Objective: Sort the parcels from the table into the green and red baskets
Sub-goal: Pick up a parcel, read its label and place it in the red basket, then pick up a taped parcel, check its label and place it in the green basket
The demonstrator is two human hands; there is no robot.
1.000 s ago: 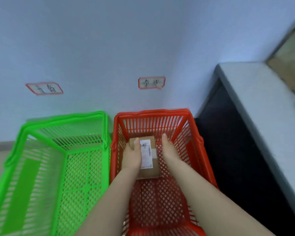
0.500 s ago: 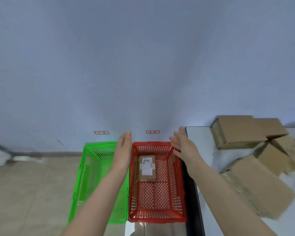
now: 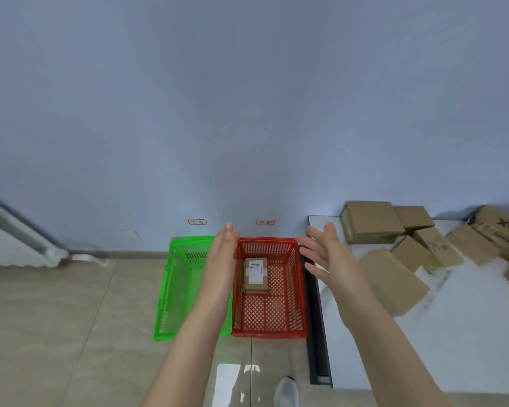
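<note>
A small brown parcel (image 3: 256, 274) with a white label lies flat inside the red basket (image 3: 269, 331) on the floor. The green basket (image 3: 171, 289) stands just left of it and holds nothing that I can see. My left hand (image 3: 222, 257) hovers above the gap between the two baskets, fingers straight, holding nothing. My right hand (image 3: 325, 257) is raised over the red basket's right edge, fingers spread, also holding nothing. Several brown cardboard parcels (image 3: 393, 282) lie on the white table (image 3: 362, 356) at the right.
Two red-framed labels (image 3: 197, 222) are stuck on the wall above the baskets. A white radiator (image 3: 9, 233) is at the far left. The table's dark edge (image 3: 316, 318) runs right beside the red basket. My shoe (image 3: 287, 390) shows on the beige tile floor.
Both hands let go of the parcel in the red basket and lifted out. My head rose and pulled back. The right hand has spread and drifted toward the table.
</note>
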